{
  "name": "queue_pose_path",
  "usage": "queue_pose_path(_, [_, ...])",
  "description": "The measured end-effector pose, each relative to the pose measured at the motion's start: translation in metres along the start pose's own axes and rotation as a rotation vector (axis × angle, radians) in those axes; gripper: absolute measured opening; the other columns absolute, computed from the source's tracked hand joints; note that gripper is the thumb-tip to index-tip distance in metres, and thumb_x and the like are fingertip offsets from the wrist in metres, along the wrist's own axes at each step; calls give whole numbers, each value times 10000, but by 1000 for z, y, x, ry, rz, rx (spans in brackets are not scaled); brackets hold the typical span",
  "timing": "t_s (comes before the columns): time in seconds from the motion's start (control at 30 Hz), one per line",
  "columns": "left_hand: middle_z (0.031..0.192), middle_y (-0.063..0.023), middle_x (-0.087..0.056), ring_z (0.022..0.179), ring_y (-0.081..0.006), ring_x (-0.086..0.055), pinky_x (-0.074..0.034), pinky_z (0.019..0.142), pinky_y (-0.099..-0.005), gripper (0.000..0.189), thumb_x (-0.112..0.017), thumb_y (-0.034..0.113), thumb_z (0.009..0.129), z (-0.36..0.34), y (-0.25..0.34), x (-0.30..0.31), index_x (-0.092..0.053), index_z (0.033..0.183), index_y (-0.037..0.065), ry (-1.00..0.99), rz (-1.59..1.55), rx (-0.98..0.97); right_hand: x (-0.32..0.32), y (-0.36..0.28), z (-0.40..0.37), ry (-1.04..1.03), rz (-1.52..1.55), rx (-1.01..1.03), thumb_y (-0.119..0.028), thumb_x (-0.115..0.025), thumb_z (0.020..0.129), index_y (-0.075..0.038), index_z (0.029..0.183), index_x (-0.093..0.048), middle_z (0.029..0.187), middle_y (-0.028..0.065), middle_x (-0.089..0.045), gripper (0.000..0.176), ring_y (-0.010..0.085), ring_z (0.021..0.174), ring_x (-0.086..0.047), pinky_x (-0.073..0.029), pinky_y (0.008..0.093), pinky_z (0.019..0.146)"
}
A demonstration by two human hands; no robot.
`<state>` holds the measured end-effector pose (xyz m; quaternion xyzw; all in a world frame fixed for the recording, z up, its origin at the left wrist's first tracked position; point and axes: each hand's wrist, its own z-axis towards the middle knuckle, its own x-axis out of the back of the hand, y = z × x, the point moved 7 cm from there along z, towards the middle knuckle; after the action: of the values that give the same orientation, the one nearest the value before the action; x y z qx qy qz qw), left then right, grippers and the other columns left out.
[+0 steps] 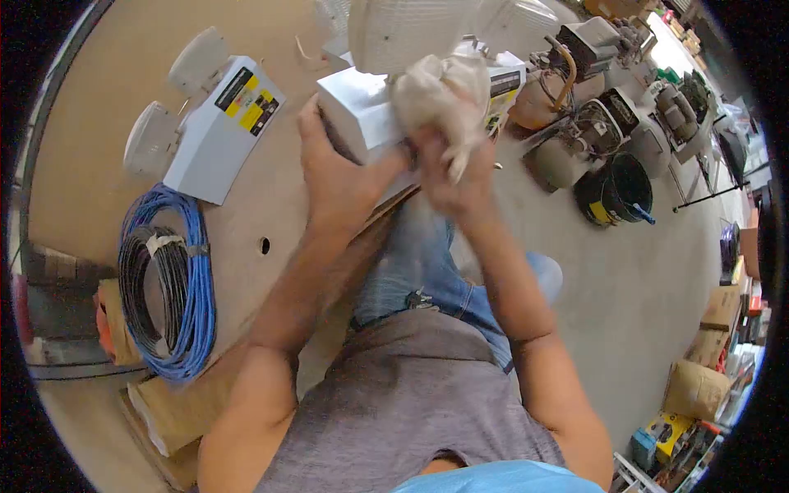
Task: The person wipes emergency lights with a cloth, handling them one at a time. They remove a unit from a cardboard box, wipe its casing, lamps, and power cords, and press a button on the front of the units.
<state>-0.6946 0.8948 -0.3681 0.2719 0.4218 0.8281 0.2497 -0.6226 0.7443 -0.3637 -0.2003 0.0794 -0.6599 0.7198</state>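
My left hand (345,177) grips the near side of a white emergency light (355,111), thumb and fingers around its box. A large clear lamp head (407,33) sits on top of that light. Bunched in my right hand (452,172) is an off-white cloth (444,90), pressed against the face of the box and blurred by motion. The cloth hides part of the box. To the left, a second emergency light (222,135) with two lamp heads and a yellow-and-black label lies on the table. Another labelled white box (505,82) shows behind the cloth.
On the tan table (90,123) lie a blue cable coil (205,279) and a black cable coil (168,287) beside a small round hole. Air compressors (567,156) and a black bucket (620,185) stand on the floor at right. Cardboard boxes (699,386) line the far right.
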Motion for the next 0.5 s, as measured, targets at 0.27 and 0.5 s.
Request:
queue_pose_path(0.27, [1249,-204,-496,1144,-281,-538,-470,947,-411,947,-863,157,618,-8,-7,-9,-301,1358,-28,43,-135,17,2,13,0,-13,-105,-200,-94,-673,837,-25,1116,-614,1170,211,-576,294,400,981,-610,-504,409,858])
queue_pose_path(0.5, [1244,-210,-508,1145,-292,-541,-473,943,-409,944,-859,188,620,11,18,-12,-308,1358,-22,-13,1,-27,16,22,23,10,23,-118,-110,-715,810,-4,1079,-645,1209,240,-535,298,408,991,-616,-507,403,861])
